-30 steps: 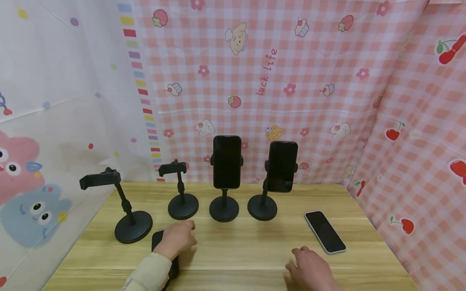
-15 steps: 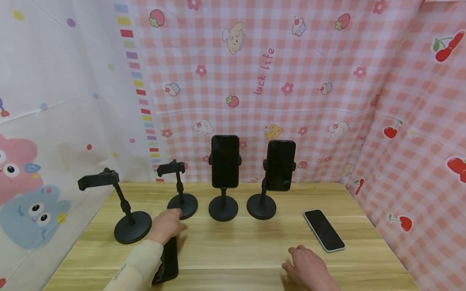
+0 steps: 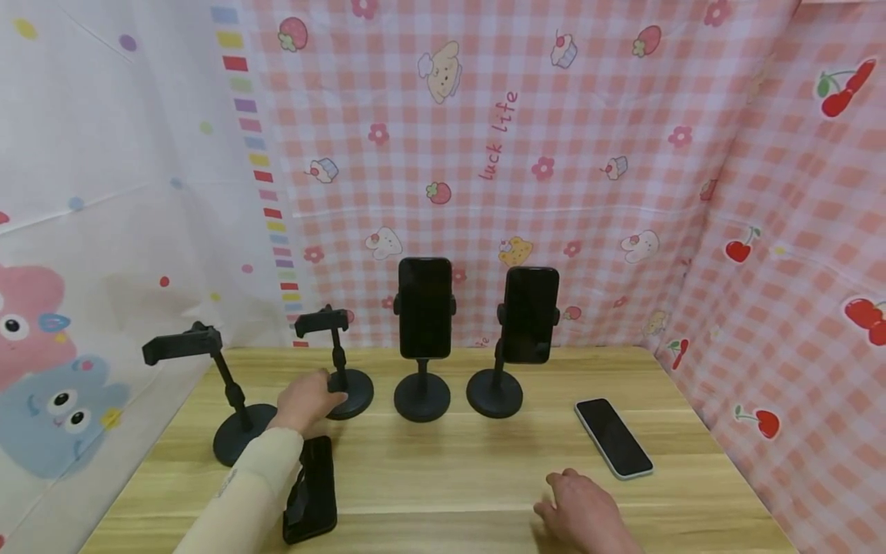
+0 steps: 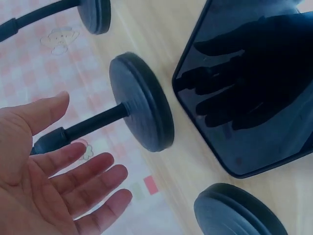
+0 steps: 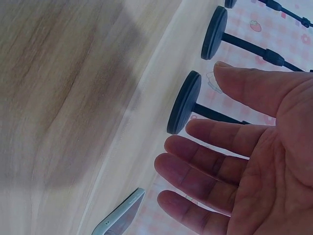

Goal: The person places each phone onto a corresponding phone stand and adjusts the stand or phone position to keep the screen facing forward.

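My left hand [image 3: 304, 402] reaches toward a black phone stand [image 3: 338, 358] with a bare clamp. In the left wrist view its thumb and fingers are spread near the pole and hold nothing; contact with the stand cannot be told. Below that forearm a black phone [image 3: 314, 492] lies on the table, partly covered by the sleeve. Over the wood at the right hovers my right hand [image 3: 581, 509], fingers relaxed and nothing held. Just beyond it lies a phone with a pale edge [image 3: 614, 438], dark screen up.
Another bare phone stand [image 3: 238, 400] is at the far left. Two stands at the back hold upright phones, the middle phone [image 3: 425, 308] and the right phone [image 3: 530, 315]. A patterned cloth [image 3: 588, 115] hangs behind the wooden table [image 3: 443, 477].
My left hand has moved forward and left, off the black phone to the bare stand's base. More of that phone now shows. The right hand has stayed nearly still.
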A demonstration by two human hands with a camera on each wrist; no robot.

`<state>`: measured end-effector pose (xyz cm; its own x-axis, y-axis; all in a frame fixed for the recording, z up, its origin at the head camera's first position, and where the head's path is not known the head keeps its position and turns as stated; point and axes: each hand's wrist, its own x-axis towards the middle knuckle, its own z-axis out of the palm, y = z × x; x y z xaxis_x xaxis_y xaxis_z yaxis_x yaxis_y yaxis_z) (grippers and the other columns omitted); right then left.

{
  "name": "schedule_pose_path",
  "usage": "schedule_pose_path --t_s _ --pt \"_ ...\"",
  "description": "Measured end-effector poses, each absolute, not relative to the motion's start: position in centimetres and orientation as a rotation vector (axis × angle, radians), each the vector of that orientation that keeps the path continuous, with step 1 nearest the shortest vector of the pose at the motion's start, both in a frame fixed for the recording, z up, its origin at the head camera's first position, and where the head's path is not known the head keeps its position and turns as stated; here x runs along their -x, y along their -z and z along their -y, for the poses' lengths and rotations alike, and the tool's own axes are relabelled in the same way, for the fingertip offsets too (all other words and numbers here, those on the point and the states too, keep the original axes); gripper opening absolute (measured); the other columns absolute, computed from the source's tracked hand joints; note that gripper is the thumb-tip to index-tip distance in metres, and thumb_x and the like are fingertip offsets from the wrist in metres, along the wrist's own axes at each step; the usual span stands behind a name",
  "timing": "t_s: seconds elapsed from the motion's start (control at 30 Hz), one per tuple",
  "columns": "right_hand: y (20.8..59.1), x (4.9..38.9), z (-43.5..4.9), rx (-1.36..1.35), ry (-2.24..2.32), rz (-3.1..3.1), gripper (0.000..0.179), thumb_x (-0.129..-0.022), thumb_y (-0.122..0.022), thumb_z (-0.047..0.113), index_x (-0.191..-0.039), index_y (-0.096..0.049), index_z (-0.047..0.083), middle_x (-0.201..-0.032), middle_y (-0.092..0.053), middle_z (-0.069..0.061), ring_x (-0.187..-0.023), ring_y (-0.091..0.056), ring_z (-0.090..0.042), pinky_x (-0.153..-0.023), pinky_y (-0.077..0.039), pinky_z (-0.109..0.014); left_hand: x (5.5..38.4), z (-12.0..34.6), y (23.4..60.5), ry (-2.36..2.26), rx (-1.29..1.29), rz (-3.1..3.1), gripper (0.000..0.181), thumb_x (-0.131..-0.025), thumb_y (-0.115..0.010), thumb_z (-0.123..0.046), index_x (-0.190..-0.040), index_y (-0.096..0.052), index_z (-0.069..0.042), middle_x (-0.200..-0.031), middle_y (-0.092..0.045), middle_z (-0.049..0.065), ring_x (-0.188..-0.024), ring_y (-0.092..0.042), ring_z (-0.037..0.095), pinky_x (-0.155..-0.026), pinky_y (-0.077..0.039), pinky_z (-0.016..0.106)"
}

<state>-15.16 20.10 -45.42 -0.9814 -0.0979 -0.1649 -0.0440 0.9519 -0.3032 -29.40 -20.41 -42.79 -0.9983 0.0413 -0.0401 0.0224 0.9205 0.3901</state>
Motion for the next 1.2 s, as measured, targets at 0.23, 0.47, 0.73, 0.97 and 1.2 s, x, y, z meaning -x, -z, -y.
schedule_pose_path --t_s 0.23,0.47,0.73,0.97,1.2 --pt "45.5 15.1 -20.0 0.103 0.438 -2.916 0.04 -0.087 -0.075 0.027 -0.112 -0.066 -0.004 -0.105 -0.064 -0.018 -0.096 -0.062 -0.035 -0.086 -0.049 -0.054 30.5 20.4 41.9 -0.636 -0.035 -3.068 0.057 -0.097 -0.063 -0.034 -0.131 -0.053 0.01 -0.125 -0.06 0.029 -0.105 -0.062 0.044 -0.084 -0.05 0.057" --pt "45.6 15.0 -20.1 0.114 0.441 -2.937 0.039 -0.086 -0.076 0.026 -0.11 -0.067 -0.003 -0.102 -0.064 -0.016 -0.094 -0.063 -0.034 -0.084 -0.05 -0.053 31.5 19.9 41.4 -0.686 -0.034 -3.15 0.053 -0.098 -0.06 -0.031 -0.131 -0.052 0.009 -0.124 -0.06 0.029 -0.107 -0.061 0.044 -0.087 -0.049 0.058" --pt "45.6 15.0 -20.1 0.099 0.429 -2.942 0.039 -0.086 -0.076 0.027 -0.109 -0.067 -0.003 -0.101 -0.064 -0.016 -0.092 -0.063 -0.033 -0.084 -0.05 -0.053 32.4 19.4 41.4 -0.773 -0.052 -3.208 0.036 -0.099 -0.059 -0.025 -0.118 -0.058 0.006 -0.106 -0.067 0.025 -0.09 -0.065 0.04 -0.076 -0.051 0.055" --pt "45.6 15.1 -20.1 0.088 0.433 -2.937 0.04 -0.086 -0.076 0.027 -0.11 -0.067 -0.003 -0.102 -0.064 -0.016 -0.093 -0.063 -0.033 -0.084 -0.05 -0.053 32.7 19.3 41.5 -0.794 -0.061 -3.272 0.026 -0.1 -0.057 -0.019 -0.106 -0.06 0.006 -0.098 -0.067 0.023 -0.086 -0.065 0.04 -0.076 -0.052 0.054" --pt "45.7 15.3 -20.2 0.06 0.442 -2.904 0.041 -0.087 -0.076 0.028 -0.112 -0.066 -0.003 -0.106 -0.064 -0.017 -0.096 -0.062 -0.033 -0.086 -0.05 -0.054 32.8 19.1 41.7 -0.771 -0.051 -3.296 0.027 -0.101 -0.055 -0.02 -0.105 -0.062 0.005 -0.099 -0.068 0.024 -0.087 -0.065 0.042 -0.074 -0.052 0.055"
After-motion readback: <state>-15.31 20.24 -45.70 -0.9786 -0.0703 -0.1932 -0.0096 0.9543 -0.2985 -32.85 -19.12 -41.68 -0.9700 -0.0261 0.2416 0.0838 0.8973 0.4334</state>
